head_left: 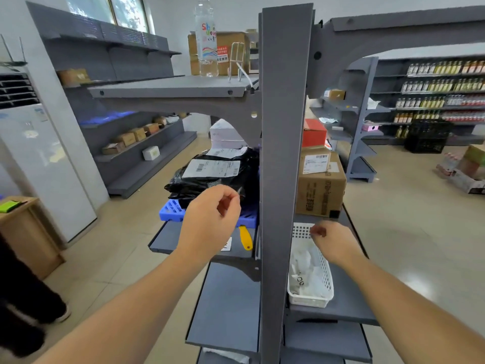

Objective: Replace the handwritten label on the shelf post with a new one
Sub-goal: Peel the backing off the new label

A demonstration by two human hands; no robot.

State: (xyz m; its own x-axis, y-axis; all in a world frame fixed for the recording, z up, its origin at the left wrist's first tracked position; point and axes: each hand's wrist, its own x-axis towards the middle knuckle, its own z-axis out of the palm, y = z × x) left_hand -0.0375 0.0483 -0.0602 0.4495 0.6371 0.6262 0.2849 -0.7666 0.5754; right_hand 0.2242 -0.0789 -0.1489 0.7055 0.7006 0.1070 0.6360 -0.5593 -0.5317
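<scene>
while both hands pinch shut, empty, the shelf post [282, 153] stands between them.

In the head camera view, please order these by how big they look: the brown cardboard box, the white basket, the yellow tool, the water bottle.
1. brown cardboard box
2. white basket, close to the box; nearer the camera, so unsure
3. water bottle
4. yellow tool

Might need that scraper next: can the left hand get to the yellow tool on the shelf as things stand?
Probably yes. The left hand hovers just above the yellow tool, which lies exposed on the shelf left of the post; nothing covers it.
</scene>
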